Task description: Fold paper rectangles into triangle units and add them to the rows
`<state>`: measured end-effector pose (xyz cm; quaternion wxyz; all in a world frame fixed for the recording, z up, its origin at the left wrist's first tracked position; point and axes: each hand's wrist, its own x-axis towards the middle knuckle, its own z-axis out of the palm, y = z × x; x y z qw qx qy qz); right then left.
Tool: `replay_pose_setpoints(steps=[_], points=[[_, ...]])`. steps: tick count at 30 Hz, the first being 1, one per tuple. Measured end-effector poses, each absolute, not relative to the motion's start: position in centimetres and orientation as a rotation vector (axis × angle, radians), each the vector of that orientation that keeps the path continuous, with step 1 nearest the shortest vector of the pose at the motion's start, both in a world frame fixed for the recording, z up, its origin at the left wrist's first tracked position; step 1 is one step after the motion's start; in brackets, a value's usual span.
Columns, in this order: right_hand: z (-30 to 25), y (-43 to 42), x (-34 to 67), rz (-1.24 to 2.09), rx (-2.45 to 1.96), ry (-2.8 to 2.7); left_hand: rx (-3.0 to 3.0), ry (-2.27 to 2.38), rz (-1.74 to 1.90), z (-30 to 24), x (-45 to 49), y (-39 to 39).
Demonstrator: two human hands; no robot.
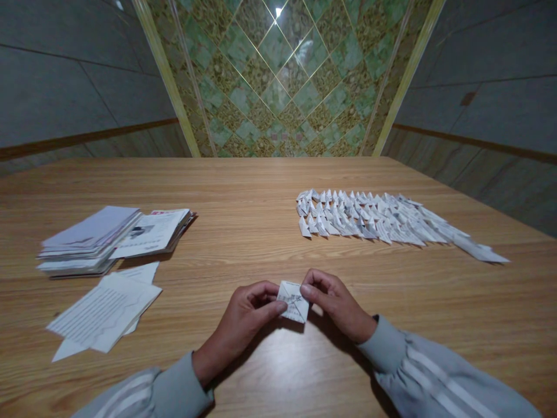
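Between my two hands is a small folded paper square (294, 303), with printed text and crease lines that cross near its middle. My left hand (248, 310) pinches its left edge, thumb on top and fingers underneath. At the upper right corner my right hand (337, 299) grips the same square between thumb and curled fingers. The paper is held just above the wooden table, casting a shadow below it. The fingertips under the paper are hidden.
Rows of folded paper pieces (361, 217) stand at the right on the wooden table (243, 232). To the left lie a stack of paper (93, 229), a pile of printed booklets (152, 232) and loose lined sheets (104, 310). A tiled wall (278, 81) rises behind.
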<state>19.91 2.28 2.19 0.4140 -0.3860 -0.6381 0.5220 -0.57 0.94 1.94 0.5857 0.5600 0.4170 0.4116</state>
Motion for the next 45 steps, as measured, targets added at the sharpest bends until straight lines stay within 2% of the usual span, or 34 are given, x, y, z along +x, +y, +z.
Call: replay_pose_setpoints(steps=[7, 10, 14, 21, 26, 31, 36, 42, 45], points=[[2.9, 1.8, 19.6, 0.990, -1.050, -1.891, 1.549, 1.029, 0.942, 2.0, -0.7, 0.7], [3.0, 1.5, 19.4, 1.066, -1.004, -1.863, 1.642, 1.060, 0.967, 2.5, -0.8, 0.7], [2.9, 1.4, 19.3, 1.095, -1.024, -1.792, 1.448, 1.080, 1.090, 2.6, -0.7, 0.9], [3.1, 1.5, 19.4, 0.631, -0.957, -1.983, 1.581, 1.029, 1.053, 1.8, -0.9, 1.0], [2.8, 1.9, 20.0, 0.036, -0.919, -2.279, 2.087, 1.199, 1.091, 2.1, -1.3, 1.0], [1.6, 2.5, 19.7, -0.288, -0.830, -2.392, 2.472, 1.144, 0.827, 1.8, -1.3, 1.1], [1.2, 2.4, 19.7, -0.192, -0.831, -2.480, 2.495, 1.189, 0.640, 1.1, -1.5, 1.2], [1.5, 2.5, 20.7, 0.287, -0.979, -2.459, 2.447, 1.256, 0.614, 1.2, -1.7, 1.2], [1.4, 2.6, 20.8, 0.421, -1.081, -2.407, 2.443, 1.299, 0.575, 1.4, -1.6, 1.3]])
